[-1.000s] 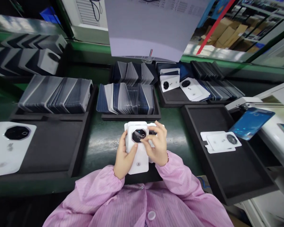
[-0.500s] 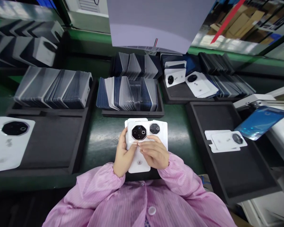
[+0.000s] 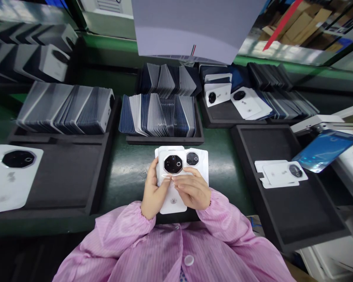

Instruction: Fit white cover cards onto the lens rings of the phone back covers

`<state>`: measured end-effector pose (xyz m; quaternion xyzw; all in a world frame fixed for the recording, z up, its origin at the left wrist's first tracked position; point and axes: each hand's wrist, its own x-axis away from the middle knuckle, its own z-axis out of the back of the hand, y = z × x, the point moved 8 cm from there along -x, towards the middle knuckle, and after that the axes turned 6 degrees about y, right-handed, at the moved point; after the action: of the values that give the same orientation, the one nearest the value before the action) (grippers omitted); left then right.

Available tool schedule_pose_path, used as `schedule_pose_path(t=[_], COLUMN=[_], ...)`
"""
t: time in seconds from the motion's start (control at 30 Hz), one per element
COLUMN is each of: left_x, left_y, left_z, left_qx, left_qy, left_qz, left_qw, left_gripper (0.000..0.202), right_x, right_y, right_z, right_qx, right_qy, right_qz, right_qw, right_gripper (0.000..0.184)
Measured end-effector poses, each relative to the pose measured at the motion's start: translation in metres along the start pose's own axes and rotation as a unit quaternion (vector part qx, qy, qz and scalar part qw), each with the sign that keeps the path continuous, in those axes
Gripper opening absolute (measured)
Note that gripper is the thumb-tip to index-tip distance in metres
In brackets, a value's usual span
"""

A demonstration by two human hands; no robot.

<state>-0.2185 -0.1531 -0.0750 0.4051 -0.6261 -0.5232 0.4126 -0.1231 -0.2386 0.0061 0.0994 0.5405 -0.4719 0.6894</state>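
Observation:
My left hand [image 3: 153, 191] grips the left edge of a white phone back cover [image 3: 171, 184] with a black octagonal camera window, held upright over the green belt. My right hand [image 3: 192, 190] is closed over the cover's lower right, its fingertips pinching a thin clear film [image 3: 168, 176] just under the camera window. A second white cover [image 3: 197, 162] with a round dark camera window lies behind the first, partly hidden by it.
Black foam trays surround me: one on the left [image 3: 64, 180] with a white cover [image 3: 8, 176], one on the right [image 3: 294, 211] holding two white covers [image 3: 279, 174]. Rows of upright covers [image 3: 159, 115] fill trays further back. A blue-filmed panel [image 3: 326, 147] rests at the right.
My right hand slid down from over the camera window to below it, uncovering the window and pulling the clear film. The view shifted slightly.

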Motion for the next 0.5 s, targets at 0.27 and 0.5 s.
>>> schedule_pose_path(t=[0.27,0.5], left_x=[0.0004,0.0006], left_y=[-0.0013,-0.0011], left_z=[0.0001,-0.0013], left_qx=[0.001,0.011], left_qy=[-0.004,0.002], left_qz=[-0.010,0.013], left_qw=[1.000,1.000], left_gripper=[0.056,0.055], right_x=[-0.0045,-0.0045], right_y=[-0.0013,0.0011], right_z=[0.0023,0.0041], right_qx=[0.008,0.021], right_qy=[0.007,0.020], right_qz=[0.006,-0.010], right_qw=[1.000,1.000], right_gripper=[0.027,0.034])
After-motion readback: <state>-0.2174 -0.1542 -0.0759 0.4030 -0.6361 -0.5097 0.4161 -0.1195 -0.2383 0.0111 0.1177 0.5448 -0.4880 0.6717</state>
